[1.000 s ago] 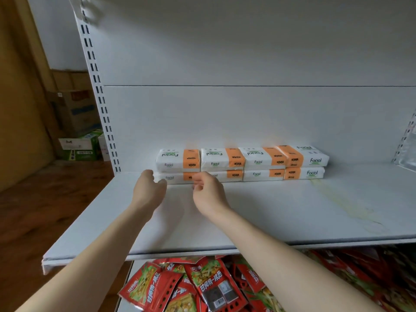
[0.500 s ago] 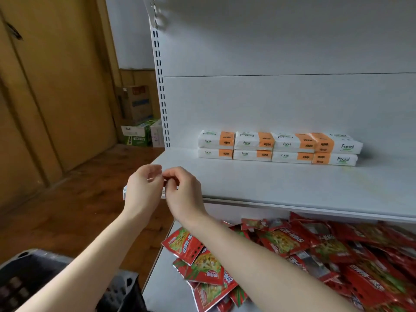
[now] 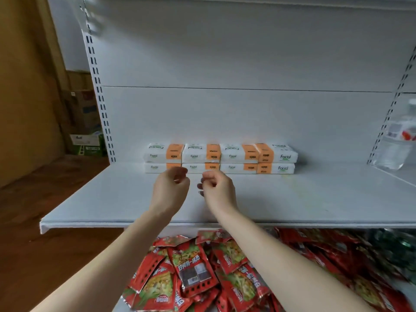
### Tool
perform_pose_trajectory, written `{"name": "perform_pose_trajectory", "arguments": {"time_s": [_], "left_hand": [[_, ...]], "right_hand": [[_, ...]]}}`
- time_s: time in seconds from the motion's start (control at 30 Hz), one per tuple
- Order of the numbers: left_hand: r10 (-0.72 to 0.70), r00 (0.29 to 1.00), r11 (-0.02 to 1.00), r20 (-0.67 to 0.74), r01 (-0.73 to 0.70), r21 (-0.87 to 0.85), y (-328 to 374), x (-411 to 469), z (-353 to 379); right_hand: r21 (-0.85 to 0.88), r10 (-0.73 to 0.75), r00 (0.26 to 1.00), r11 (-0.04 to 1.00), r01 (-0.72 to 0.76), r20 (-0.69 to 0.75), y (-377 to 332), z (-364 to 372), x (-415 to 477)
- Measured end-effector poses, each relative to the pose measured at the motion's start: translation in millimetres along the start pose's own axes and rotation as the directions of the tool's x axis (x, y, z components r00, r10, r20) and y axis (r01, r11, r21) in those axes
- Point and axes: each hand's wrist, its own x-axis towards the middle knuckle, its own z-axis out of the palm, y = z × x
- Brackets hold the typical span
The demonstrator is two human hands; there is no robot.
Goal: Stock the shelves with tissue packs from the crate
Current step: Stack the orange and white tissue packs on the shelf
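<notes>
My left hand [image 3: 171, 190] and right hand [image 3: 218, 191] hover loosely curled, empty, before the tissue packs [image 3: 220, 157], probably since that stack's settled

The white-and-orange tissue packs [image 3: 231, 154] at the back edge of the white metal shelf [image 3: 315, 199] carry small print on their orange bands that I cannot read; the person's left hand [image 3: 170, 190] covers part of a lower-row pack; the right hand [image 3: 219, 190] curls its fingertips out of my sight, so I cannot tell whether they pinch anything; both forearms run off the bottom edge; the clear plastic bottle [image 3: 396, 140] at the shelf's right end is smeared and cut by the frame edge; the red foil snack packets [image 3: 193, 266] below run off the bottom, blurring rightward; the brown cardboard boxes [image 3: 83, 113] past the shelf's left end are too soft for me to read.
</notes>
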Motion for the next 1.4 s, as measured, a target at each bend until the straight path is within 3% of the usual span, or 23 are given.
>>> {"name": "perform_pose_trajectory", "arguments": {"time_s": [0.17,0.37,0.67,0.97,1.2,1.4], "left_hand": [[-0.019,0.985,0.997,0.171,0.031,-0.064,29,6,77],[-0.044,0.929,0.999,0.368,0.052,-0.012,52,14,148],[-0.101,0.866,0.963,0.489,0.209,-0.17,52,41,201],[-0.072,0.853,0.949,0.516,0.218,-0.228,45,51,205],[-0.07,0.832,0.951,0.55,0.222,-0.215,41,55,205],[-0.166,0.826,0.887,0.539,0.364,-0.285,43,51,202]], "right_hand": [[0.025,0.109,0.97,0.994,-0.106,-0.219,26,-85,50],[0.092,0.292,0.849,0.955,-0.28,-0.44,63,-168,100],[0.316,0.456,0.809,0.881,-0.352,-0.37,58,-186,136],[0.238,0.464,0.798,0.885,-0.4,-0.385,50,-185,158],[0.43,0.521,0.766,0.831,-0.354,-0.376,53,-181,158],[0.451,0.534,0.732,0.825,-0.341,-0.424,51,-186,144]]}}
